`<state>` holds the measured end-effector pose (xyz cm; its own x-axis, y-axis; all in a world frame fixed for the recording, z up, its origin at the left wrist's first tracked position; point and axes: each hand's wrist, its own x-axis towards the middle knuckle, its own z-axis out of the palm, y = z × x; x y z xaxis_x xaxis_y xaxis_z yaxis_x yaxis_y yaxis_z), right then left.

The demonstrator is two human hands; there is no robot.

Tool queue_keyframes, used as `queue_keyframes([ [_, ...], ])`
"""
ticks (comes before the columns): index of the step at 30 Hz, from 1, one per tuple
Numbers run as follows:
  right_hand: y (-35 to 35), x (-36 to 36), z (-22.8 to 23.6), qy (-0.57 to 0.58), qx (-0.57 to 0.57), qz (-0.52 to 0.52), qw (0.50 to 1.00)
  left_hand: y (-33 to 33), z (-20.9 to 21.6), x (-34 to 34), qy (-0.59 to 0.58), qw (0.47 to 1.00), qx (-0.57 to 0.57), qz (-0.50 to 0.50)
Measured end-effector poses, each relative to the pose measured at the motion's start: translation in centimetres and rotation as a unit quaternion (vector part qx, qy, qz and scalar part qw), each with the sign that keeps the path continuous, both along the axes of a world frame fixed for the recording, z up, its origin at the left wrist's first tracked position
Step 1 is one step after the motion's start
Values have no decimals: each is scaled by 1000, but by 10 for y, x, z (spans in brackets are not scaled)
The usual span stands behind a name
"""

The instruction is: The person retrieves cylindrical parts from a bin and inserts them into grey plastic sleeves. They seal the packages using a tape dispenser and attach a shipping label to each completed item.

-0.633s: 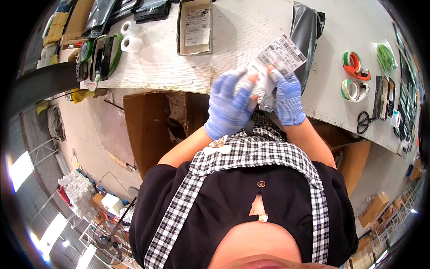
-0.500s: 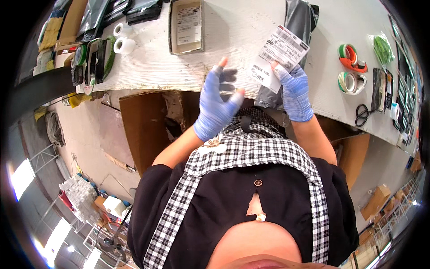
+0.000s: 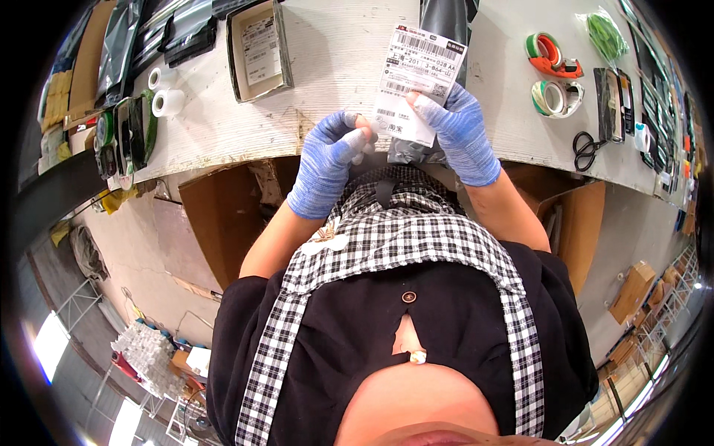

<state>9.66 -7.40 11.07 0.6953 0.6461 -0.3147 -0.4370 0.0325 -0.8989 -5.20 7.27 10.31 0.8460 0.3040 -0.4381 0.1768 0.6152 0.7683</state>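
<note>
A white shipping label with printed barcodes is held up at the table's front edge. My right hand, in a blue glove with bare fingertips, grips its lower right side, thumb on top. Beside the label's lower left corner is my left hand, gloved alike, with thumb and fingers pinched together. Whether a bit of the label's edge is between them I cannot tell. Under the label and my right hand lies a dark grey plastic mailing bag, partly covered, its near end at the table edge.
An open box with a label inside stands left of centre. Clear tape rolls and black bags are farther left. On the right lie a red tape dispenser, another tape roll, black scissors and a green bundle.
My left hand has closed from spread fingers to a pinch and come near the label's lower corner. The label has turned more upright. The whole view has shifted a little.
</note>
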Motion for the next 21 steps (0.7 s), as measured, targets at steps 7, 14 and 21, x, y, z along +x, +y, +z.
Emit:
queue_keyframes([
  [7, 1, 2, -2, 22, 8, 5, 1000, -2, -1, 3, -31, 999, -21, -6],
  [14, 6, -1, -16, -362, -106, -43, 925, -5, -3, 2, -34, 999, 36, 0],
  [21, 2, -28, 8, -384, -43, 85, 919, -8, 4, 4, -37, 994, 99, 25],
])
